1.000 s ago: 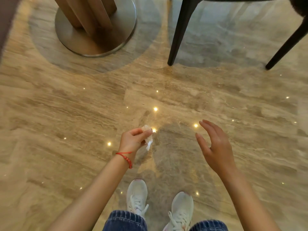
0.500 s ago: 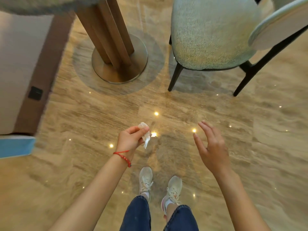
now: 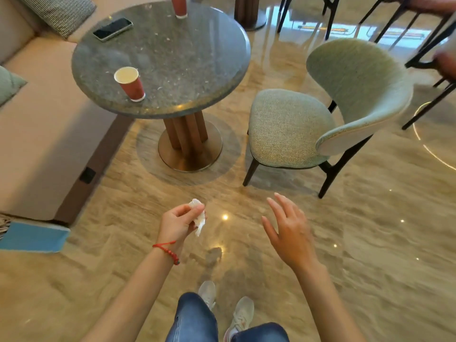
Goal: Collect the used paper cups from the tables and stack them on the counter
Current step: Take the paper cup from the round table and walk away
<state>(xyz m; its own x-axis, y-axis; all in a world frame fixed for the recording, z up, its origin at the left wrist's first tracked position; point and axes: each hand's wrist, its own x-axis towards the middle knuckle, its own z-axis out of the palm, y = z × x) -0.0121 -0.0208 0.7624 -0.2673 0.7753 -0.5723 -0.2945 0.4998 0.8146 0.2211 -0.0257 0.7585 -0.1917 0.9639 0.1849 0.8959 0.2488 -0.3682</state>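
A red paper cup stands upright near the front left edge of a round grey stone table. A second red paper cup stands at the table's far edge, partly cut off by the frame. My left hand pinches a crumpled white tissue above the floor, well short of the table. My right hand hovers beside it with fingers spread and holds nothing.
A black phone lies on the table's far left. A beige bench sofa with cushions runs along the left. A green upholstered chair stands right of the table. More dark chair legs stand at the back right. My feet are on polished marble floor.
My view has lifted from the floor to the table top, bringing both cups and the phone into sight. Both hands keep their pose, the left still pinching the tissue.
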